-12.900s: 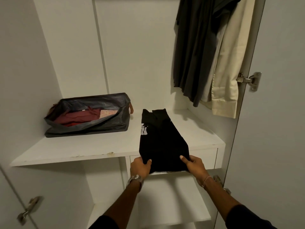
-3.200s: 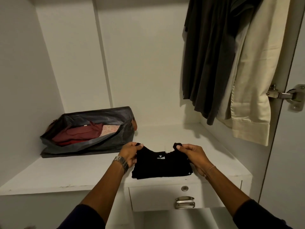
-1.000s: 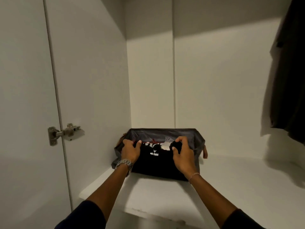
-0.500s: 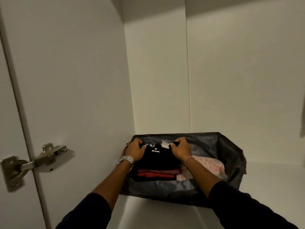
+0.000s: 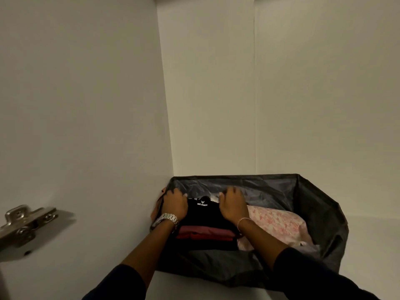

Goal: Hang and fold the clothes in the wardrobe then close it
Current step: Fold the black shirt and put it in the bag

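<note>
1. Head view, task item: I observed the folded black shirt [image 5: 205,213] inside the dark fabric storage bag [image 5: 313,204], at its left end, resting on top of a folded red garment [image 5: 205,233]; white lettering showed near the shirt's far edge.
2. Head view, left hand [image 5: 175,204]: it lay on the shirt's left side with fingers bent down over the far corner; I could not tell whether they gripped the cloth or only pressed it; a metal watch [image 5: 167,219] sat on the wrist.
3. Head view, right hand [image 5: 232,205]: it lay on the shirt's right side, fingers likewise bent over the far edge; grip again unclear; a thin bracelet [image 5: 243,220] circled the wrist.
4. Head view, surroundings: a pink patterned cloth [image 5: 275,226] lay in the bag just right of the stack; the bag stood on the white shelf [image 5: 372,245] against the wardrobe's left wall [image 5: 86,105]; a metal hinge [image 5: 23,224] appeared at the left edge.
</note>
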